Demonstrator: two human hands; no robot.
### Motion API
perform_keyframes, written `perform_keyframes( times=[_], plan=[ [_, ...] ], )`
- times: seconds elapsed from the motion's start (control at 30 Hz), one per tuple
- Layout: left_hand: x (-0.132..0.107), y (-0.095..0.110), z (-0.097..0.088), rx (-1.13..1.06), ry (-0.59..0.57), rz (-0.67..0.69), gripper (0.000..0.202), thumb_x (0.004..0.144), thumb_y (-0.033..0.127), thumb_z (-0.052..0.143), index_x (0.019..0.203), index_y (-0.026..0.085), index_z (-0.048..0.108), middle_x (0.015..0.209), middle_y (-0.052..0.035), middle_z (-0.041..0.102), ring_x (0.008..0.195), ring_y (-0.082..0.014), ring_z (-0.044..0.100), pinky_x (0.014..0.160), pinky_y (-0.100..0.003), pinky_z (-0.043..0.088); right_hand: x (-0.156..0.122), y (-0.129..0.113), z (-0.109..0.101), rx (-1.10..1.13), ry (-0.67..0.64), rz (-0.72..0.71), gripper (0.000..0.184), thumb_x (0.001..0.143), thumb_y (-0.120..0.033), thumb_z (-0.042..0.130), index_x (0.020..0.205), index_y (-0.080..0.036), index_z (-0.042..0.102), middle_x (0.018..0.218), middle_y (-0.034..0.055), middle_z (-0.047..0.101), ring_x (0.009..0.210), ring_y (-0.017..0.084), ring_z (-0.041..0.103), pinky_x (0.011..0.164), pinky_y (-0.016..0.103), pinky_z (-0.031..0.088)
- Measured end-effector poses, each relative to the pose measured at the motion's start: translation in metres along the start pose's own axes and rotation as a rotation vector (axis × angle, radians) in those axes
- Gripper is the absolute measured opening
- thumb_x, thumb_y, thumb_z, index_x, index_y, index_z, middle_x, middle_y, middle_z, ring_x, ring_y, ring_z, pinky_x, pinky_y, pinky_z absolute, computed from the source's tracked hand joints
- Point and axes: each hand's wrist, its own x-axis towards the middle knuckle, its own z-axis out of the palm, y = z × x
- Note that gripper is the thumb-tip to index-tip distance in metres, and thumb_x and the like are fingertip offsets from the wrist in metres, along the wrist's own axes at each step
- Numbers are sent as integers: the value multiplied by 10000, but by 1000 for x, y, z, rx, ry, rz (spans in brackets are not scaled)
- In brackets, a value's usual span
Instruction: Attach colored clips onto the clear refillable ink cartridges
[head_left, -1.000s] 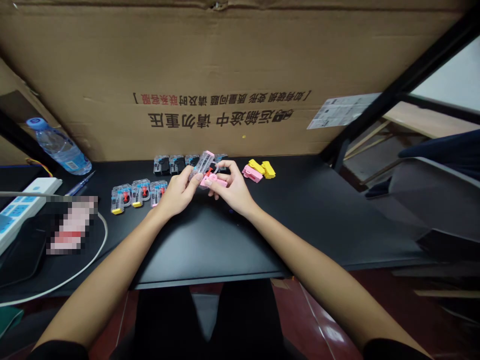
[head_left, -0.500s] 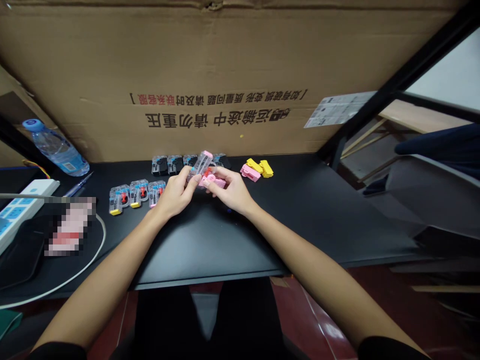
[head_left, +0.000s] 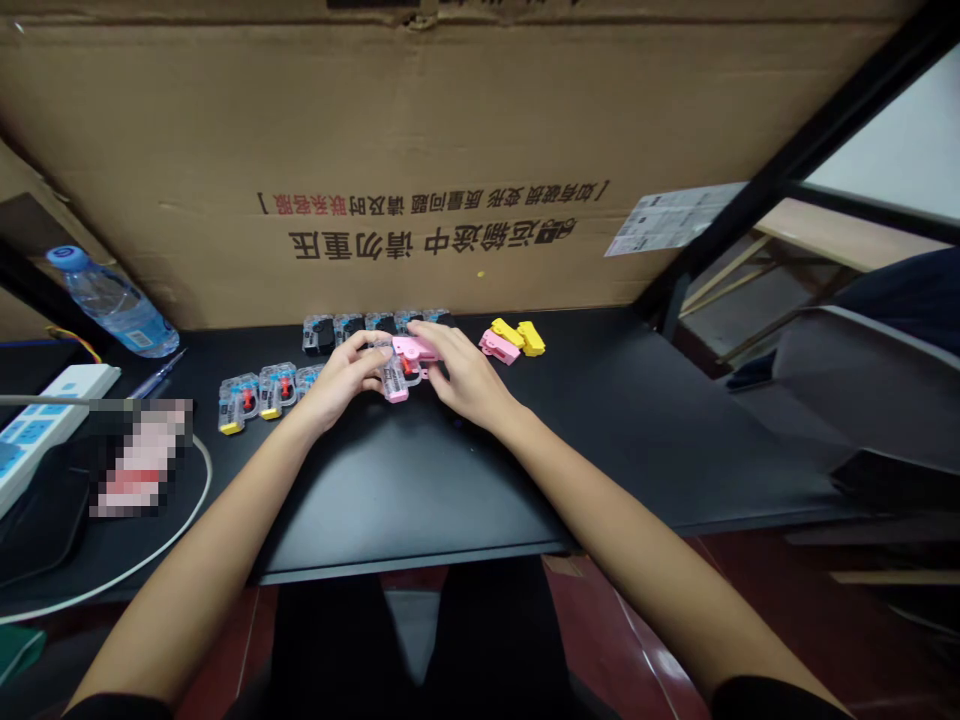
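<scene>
My left hand (head_left: 339,378) and my right hand (head_left: 459,375) meet over the far middle of the black desk (head_left: 420,480). Between them is a small clear-and-pink plastic piece with a red part (head_left: 399,368). Left fingers pinch its clear end; right fingers close on its pink part (head_left: 416,347). Just left lie similar clear pieces with yellow and pink ends (head_left: 259,393). Behind the hands runs a row of clear and black pieces (head_left: 337,328). Loose pink and yellow parts (head_left: 514,340) lie to the right.
A large cardboard box (head_left: 420,150) stands along the desk's back. At the left are a water bottle (head_left: 112,303), a pen (head_left: 154,375), a white power strip (head_left: 45,420) and a white cable (head_left: 150,545). A black frame post (head_left: 750,190) rises at right.
The clear-and-pink piece was held tilted up in the air; now both hands have lowered it toward the desk, the clear end turned down and the right fingers lying over the pink part.
</scene>
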Motion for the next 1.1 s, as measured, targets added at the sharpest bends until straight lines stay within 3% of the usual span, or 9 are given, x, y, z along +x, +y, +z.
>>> perform_keyframes(
  times=[0.1,0.2,0.27,0.43,0.63,0.77,0.93,1.1],
  plan=[
    [4,-2,-4,83,77,66,547,793,509,884,1190,192,685,920,-37,776,785,-164,722,660,-256,585,-2,7,4,177,72,212,653,914,-65,494,1547,-198,575,1364,148,741,1242,292,716,1081,496,587],
    [7,-4,-7,172,90,118,575,802,557,875,1202,176,717,992,-70,803,834,-179,723,663,-254,566,-1,8,5,401,76,402,446,982,-194,488,1370,-173,706,1103,105,801,931,250,765,867,428,647],
    [8,-5,-7,203,78,150,570,815,582,859,1183,164,734,1009,-85,807,839,-187,722,668,-262,564,1,4,4,495,39,463,355,1018,-326,552,1255,-167,765,1017,84,806,826,224,745,795,394,641],
    [9,-10,-7,231,95,214,568,816,572,860,1176,155,721,1033,-89,783,823,-188,713,650,-273,571,3,-7,8,600,-91,459,456,918,-439,783,1270,-149,773,1026,91,819,793,201,727,722,346,621],
    [7,-11,-6,279,-8,176,487,890,618,783,1071,180,670,947,-49,741,832,-188,707,676,-278,571,4,-6,9,682,-83,522,484,918,-502,791,1266,-167,772,1045,96,821,718,168,702,615,300,598],
    [4,-10,-1,242,-58,134,495,939,652,719,1084,194,605,888,-26,718,793,-193,732,739,-326,602,6,-3,5,711,-32,565,498,940,-571,759,1248,-181,778,888,59,788,686,167,694,610,303,602],
    [-1,-7,2,245,-65,119,495,992,697,631,1054,214,542,718,27,602,585,-160,627,574,-307,565,7,-1,1,763,46,627,492,942,-601,754,1216,-193,779,794,36,756,686,179,710,635,317,617],
    [-1,-5,3,289,-40,150,524,1008,713,597,1169,215,568,792,-2,624,577,-143,592,477,-250,450,7,-4,2,790,44,638,467,942,-583,758,1207,-199,769,780,23,744,666,168,687,623,309,599]
  ],
)
